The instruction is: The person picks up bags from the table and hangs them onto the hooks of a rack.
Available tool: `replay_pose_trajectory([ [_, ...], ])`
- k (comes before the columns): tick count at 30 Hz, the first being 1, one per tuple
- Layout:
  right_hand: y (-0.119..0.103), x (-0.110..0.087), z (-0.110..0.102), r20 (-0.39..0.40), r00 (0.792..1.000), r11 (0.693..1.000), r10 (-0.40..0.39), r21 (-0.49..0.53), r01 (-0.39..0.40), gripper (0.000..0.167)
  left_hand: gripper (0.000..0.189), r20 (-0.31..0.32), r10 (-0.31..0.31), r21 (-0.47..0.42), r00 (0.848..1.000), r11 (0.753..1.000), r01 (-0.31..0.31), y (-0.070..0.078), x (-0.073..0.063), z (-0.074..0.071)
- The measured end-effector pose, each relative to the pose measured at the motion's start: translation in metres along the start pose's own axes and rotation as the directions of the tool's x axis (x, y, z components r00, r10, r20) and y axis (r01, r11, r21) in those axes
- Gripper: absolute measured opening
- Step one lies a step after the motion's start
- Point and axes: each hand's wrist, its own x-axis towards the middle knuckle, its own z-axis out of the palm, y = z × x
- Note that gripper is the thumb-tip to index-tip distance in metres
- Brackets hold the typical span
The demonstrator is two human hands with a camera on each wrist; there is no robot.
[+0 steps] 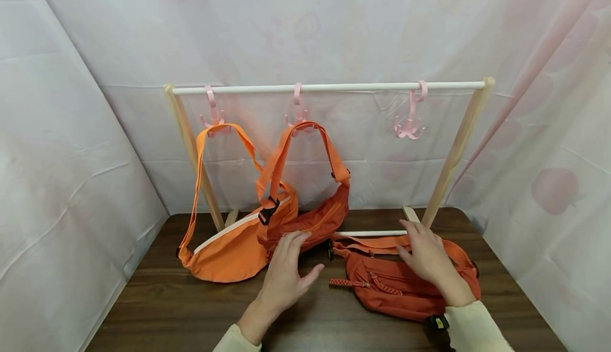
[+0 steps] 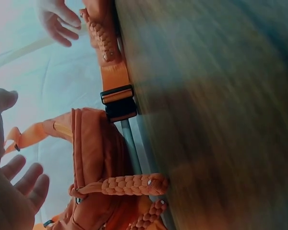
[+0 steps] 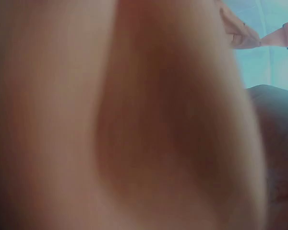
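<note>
A rust-red waist bag (image 1: 329,217) hangs by its orange strap from the middle pink hook (image 1: 298,105). My left hand (image 1: 284,272) is just in front of its lower edge, thumb spread, fingers loosely extended and holding nothing. The left wrist view shows that hand's fingers (image 2: 29,184) apart from the bag's braided zipper pulls (image 2: 132,185). Another rust-red waist bag (image 1: 396,283) lies on the table at the right, its strap behind it. Over this bag reaches my right hand (image 1: 425,251), fingers extended. Blurred skin fills most of the right wrist view.
A bright orange bag (image 1: 229,254) hangs from the left pink hook (image 1: 212,111), its bottom low by the table. The right pink hook (image 1: 409,121) carries nothing. All hooks are on the white rod (image 1: 353,87) of a wooden-sided rack on the dark table (image 1: 157,299).
</note>
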Motion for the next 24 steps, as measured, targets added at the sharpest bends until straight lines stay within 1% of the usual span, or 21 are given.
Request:
replay_pose_trajectory([
  [2, 0.005, 0.000, 0.000, 0.014, 1.000, 1.000, -0.001, -0.023, 0.002, 0.070, 0.072, 0.056, -0.023, -0.011, 0.998, 1.000, 0.024, 0.001, 0.000, 0.001],
  [4, 0.011, -0.001, 0.001, 0.032, 0.999, 0.999, -0.002, -0.040, 0.003, 0.071, 0.070, 0.122, -0.043, -0.022, 0.992, 0.999, 0.046, 0.001, 0.000, 0.002],
  [8, 0.019, 0.001, 0.002, 0.061, 0.998, 0.997, -0.008, -0.074, 0.012, 0.070, 0.067, 0.242, -0.073, -0.033, 0.968, 0.996, 0.083, 0.002, -0.001, 0.002],
  [11, 0.024, 0.002, 0.001, 0.075, 0.997, 0.995, -0.014, -0.095, 0.021, 0.068, 0.068, 0.304, -0.092, -0.036, 0.948, 0.993, 0.108, 0.003, -0.001, 0.002],
  [16, 0.033, 0.004, 0.005, 0.097, 0.995, 0.994, -0.025, -0.108, 0.035, 0.060, 0.070, 0.387, -0.120, -0.036, 0.914, 0.989, 0.145, 0.004, -0.003, 0.003],
  [20, 0.039, 0.006, 0.010, 0.096, 0.995, 0.989, -0.037, -0.137, 0.050, 0.054, 0.071, 0.431, -0.128, -0.029, 0.893, 0.987, 0.155, 0.003, -0.004, 0.005],
  [24, 0.043, 0.008, 0.016, 0.088, 0.995, 0.980, -0.047, -0.188, 0.063, 0.047, 0.071, 0.456, -0.131, -0.023, 0.880, 0.987, 0.159, 0.003, -0.005, 0.006],
])
